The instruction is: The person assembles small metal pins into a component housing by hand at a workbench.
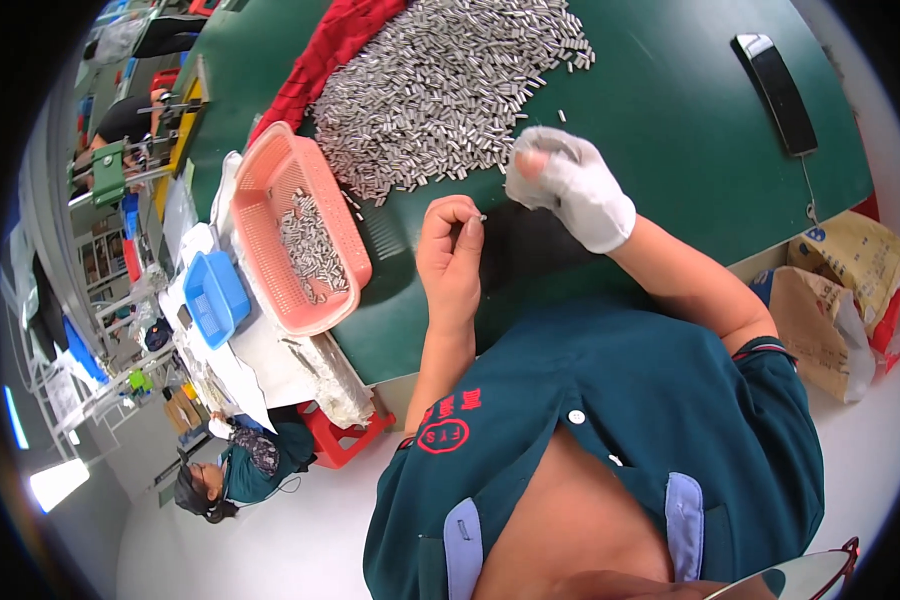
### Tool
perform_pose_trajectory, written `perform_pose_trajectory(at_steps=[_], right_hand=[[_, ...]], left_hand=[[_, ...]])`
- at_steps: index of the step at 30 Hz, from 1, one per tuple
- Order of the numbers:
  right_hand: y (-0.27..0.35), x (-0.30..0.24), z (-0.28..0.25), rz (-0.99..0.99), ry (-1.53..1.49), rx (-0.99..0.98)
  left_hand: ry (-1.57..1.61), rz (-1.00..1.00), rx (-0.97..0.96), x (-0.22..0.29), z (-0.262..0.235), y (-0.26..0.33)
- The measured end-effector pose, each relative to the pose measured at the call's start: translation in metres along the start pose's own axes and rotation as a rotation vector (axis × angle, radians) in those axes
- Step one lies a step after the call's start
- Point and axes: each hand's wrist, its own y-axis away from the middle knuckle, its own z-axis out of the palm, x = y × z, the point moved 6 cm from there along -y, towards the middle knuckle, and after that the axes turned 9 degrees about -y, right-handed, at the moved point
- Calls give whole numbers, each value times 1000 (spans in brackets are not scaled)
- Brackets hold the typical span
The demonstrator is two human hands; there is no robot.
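My bare left hand (453, 250) is closed in a pinch above the green tabletop. A small metal pin (483, 217) shows its end between the thumb and index finger. To its right is my right hand (575, 190), in a white glove with a bare fingertip showing. Its fingers are curled together, and what they hold, if anything, is hidden. Beyond both hands lies a large heap of short silvery metal pins (440, 95). Left of my left hand stands a pink plastic basket (354, 250) with many similar pins inside.
Red cloth (315, 65) borders the heap. A blue tray (217, 298) stands left of the basket. A dark, phone-like device (778, 95) lies at the far right, near paper sacks (820, 330). Another person (260, 460) works at lower left, by a red stool (345, 435).
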Motion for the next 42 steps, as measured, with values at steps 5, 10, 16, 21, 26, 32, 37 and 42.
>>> perform_pose_trajectory(at_steps=[5, 10, 16, 21, 26, 32, 37, 42], right_hand=[[8, 2, 11, 148, 249, -28], [12, 8, 21, 199, 363, -120], [13, 10, 23, 217, 369, -147], [12, 9, 22, 221, 417, -149], [11, 11, 21, 191, 422, -163], [12, 10, 20, 192, 419, -147], [-1, -5, -2, -3, 2, -21], [-9, -3, -7, -44, -195, -29]], left_hand=[[155, 54, -33, 14, -5, -3], [68, 172, -62, 32, -3, -4], [-80, 208, -64, 41, 0, -2], [-188, 222, -38, 46, -1, -2], [-222, 219, -28, 47, -2, -1], [-194, 180, -33, 42, -1, -1], [-596, 198, 44, 20, 7, 2], [-1017, 284, 56, -5, 19, 7]])
